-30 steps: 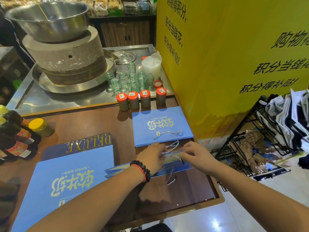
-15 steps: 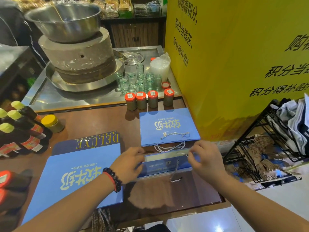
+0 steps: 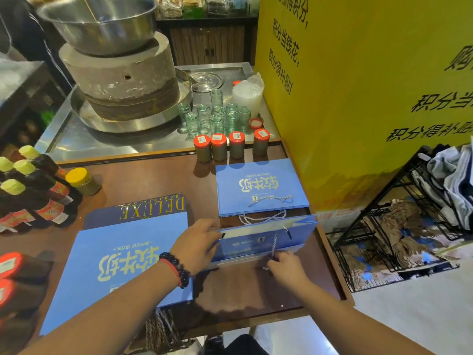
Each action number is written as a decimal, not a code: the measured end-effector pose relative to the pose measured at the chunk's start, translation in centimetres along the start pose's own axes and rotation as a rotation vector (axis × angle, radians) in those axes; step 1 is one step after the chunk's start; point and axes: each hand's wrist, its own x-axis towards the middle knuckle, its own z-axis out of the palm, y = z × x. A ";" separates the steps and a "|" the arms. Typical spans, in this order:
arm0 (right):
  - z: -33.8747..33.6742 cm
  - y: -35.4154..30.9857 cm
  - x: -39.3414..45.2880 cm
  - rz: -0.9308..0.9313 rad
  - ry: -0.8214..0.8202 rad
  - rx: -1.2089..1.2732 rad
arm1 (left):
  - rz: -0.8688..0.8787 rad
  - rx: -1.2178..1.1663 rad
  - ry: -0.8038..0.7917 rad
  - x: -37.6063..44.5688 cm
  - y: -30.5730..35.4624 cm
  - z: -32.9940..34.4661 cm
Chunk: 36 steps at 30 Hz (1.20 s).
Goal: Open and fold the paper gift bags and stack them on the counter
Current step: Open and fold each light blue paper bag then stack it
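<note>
A small blue paper gift bag [image 3: 258,242] stands partly opened on the brown counter [image 3: 158,183], its mouth turned toward the far side. My left hand [image 3: 198,243] grips its left end. My right hand [image 3: 286,267] is at its near bottom edge, fingers curled by the hanging rope handle [image 3: 273,248]. Just behind lies a flat stack of small blue bags [image 3: 259,188] with rope handles. At the near left lies a stack of large blue bags [image 3: 120,265] on a dark "DELUXE" bag [image 3: 153,207].
Orange-lidded jars [image 3: 227,147] stand behind the small stack, glass jars [image 3: 215,116] and a stone mill [image 3: 120,80] further back. Dark bottles [image 3: 33,190] line the left edge. A yellow board [image 3: 358,98] walls the right side; a black wire rack [image 3: 399,226] stands beyond the counter's right edge.
The small bag has been pulled wider open and stood up. My right hand dropped from its top right edge to its near bottom edge by the handle; the left hand kept its hold.
</note>
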 end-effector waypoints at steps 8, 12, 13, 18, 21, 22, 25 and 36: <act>-0.5 8.3 -0.1 0.334 0.048 -0.054 | -0.012 -0.005 0.041 0.6 0.4 -0.2; -0.2 11.9 -0.4 0.445 0.037 0.013 | -0.033 -0.022 0.035 0.6 0.2 -0.1; -0.2 12.3 -0.7 0.481 0.030 0.093 | -0.039 -0.026 0.033 0.6 0.2 -0.1; 0.2 13.1 -2.5 0.628 0.008 0.483 | -0.035 -0.026 0.019 0.8 0.1 -0.1; 0.6 9.7 -3.9 0.566 -0.119 0.696 | -0.056 -0.024 0.010 0.8 0.3 -0.2; 0.8 8.2 -4.1 0.503 -0.166 0.765 | -0.068 -0.025 0.005 0.8 0.4 -0.2; 2.1 3.1 -4.0 0.397 -0.203 0.925 | -0.088 -0.030 -0.003 0.7 0.6 -0.2; 4.5 -6.8 -4.4 0.341 -0.242 1.488 | -0.136 -0.080 -0.038 0.3 0.7 -0.2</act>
